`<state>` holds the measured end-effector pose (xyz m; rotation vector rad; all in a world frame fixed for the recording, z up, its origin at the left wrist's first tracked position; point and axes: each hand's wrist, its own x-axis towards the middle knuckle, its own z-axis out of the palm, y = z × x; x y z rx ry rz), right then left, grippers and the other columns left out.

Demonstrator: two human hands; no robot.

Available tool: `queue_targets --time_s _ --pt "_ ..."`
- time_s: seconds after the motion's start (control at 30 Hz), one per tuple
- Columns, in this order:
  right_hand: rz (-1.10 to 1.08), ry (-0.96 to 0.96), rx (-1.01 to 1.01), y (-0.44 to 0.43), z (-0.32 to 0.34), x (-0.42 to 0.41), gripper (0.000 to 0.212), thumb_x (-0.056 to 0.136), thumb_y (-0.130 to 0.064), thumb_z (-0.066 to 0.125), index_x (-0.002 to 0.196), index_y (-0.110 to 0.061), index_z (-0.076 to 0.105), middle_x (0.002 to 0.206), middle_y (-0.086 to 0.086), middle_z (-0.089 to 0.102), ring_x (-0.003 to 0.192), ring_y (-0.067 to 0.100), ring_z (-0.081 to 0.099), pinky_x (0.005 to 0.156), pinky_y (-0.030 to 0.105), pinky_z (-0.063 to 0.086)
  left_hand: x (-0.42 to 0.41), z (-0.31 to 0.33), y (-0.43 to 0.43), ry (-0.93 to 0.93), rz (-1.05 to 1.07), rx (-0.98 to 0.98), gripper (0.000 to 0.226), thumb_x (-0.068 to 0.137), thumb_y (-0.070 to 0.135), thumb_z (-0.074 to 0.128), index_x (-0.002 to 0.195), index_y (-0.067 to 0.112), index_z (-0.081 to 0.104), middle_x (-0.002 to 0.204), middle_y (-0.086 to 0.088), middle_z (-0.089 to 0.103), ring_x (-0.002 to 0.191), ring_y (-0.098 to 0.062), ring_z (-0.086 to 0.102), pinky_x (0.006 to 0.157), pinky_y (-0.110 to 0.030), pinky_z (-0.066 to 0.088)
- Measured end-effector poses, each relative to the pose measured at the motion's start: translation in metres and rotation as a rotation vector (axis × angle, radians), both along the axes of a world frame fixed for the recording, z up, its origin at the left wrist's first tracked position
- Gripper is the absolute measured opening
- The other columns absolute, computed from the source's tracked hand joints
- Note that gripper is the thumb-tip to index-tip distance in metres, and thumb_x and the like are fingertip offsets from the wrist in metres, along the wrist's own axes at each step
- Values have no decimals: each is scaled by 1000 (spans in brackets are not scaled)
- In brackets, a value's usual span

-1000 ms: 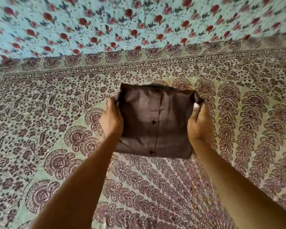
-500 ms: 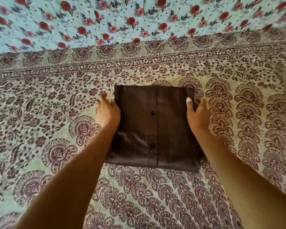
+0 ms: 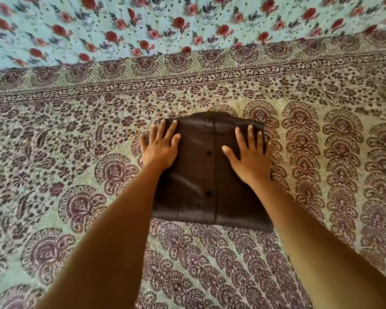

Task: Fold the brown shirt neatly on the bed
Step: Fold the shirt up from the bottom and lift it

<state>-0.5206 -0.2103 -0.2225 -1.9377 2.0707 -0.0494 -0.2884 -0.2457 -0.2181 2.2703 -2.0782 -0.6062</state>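
The brown shirt (image 3: 207, 175) lies on the bed as a compact folded rectangle, its button placket running down the middle with dark buttons showing. My left hand (image 3: 162, 147) rests flat on the shirt's upper left part, fingers spread, its thumb side partly over the bedspread. On the upper right part my right hand (image 3: 250, 152) lies flat too, fingers apart. Neither hand grips the cloth. Both forearms reach in from the bottom of the view and hide the shirt's lower side edges.
A green bedspread (image 3: 76, 152) with maroon paisley and floral print covers the bed all around the shirt. Beyond its bordered far edge hangs or lies a light blue cloth with red roses (image 3: 143, 23).
The shirt was held up by its sides, then laid down on the bed. Both hands let go of its edges and now press flat on top.
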Motion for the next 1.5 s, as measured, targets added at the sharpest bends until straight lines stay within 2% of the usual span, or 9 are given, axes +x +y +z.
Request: queue_targets --time_s 0.2,0.47,0.63,0.77,0.9,1.07,1.2,1.37,1.5 --pt "-172 19 3 27 16 10 70 93 -58 10 149 -17 3 156 15 -5 143 31 -7 115 49 -6 8 27 12 -26 196 57 52 99 48 15 148 37 1 157 1 -15 145 -20 -12 114 -53 -12" --pt "53 36 -132 129 2 11 57 94 -51 15 144 -25 26 153 10 21 141 29 22 113 40 4 -34 7 128 -53 -180 -134 60 87 57 5 145 44 7 159 6 5 146 -18 5 115 -48 -1" --pt "-92 47 -110 133 -2 6 69 89 -61 10 146 -24 20 154 17 14 142 33 15 114 48 7 -15 -2 128 -50 -49 -102 51 93 57 12 144 49 4 159 6 1 146 -19 0 116 -45 -5" --pt "-286 -31 -71 132 2 -1 81 85 -63 3 147 -13 13 152 26 11 141 39 13 115 45 9 0 6 122 37 319 0 49 99 48 18 146 42 6 159 -2 -7 146 -25 -8 117 -45 -5" --pt "-254 -87 -85 130 6 2 79 88 -55 9 145 -1 12 153 22 15 142 34 14 115 41 11 -2 25 113 93 485 -39 51 98 42 32 147 27 25 154 -14 15 140 -34 18 112 -49 17" --pt "-286 -138 -101 129 3 6 76 90 -48 16 143 6 17 150 26 19 141 37 18 115 42 13 -9 45 87 328 641 29 55 88 35 60 127 1 43 129 -21 47 114 -38 51 94 -41 43" --pt "-265 -133 -101 129 0 4 75 89 -47 19 143 6 17 150 26 19 141 36 18 115 42 14 7 54 79 787 782 227 54 75 22 77 118 0 54 111 -14 63 98 -30 62 85 -37 51" --pt "-288 -118 -39 127 6 7 73 91 -45 24 143 4 15 152 26 13 142 36 10 117 44 8 5 65 88 980 721 234 43 80 12 69 120 4 54 109 -13 65 89 -25 63 82 -36 50" --pt "-294 -367 -109 108 50 23 65 94 -47 27 145 -7 23 155 18 10 141 33 17 114 46 17 -10 89 86 688 370 -12 53 84 12 66 133 15 46 119 -6 62 102 -22 61 90 -34 49"
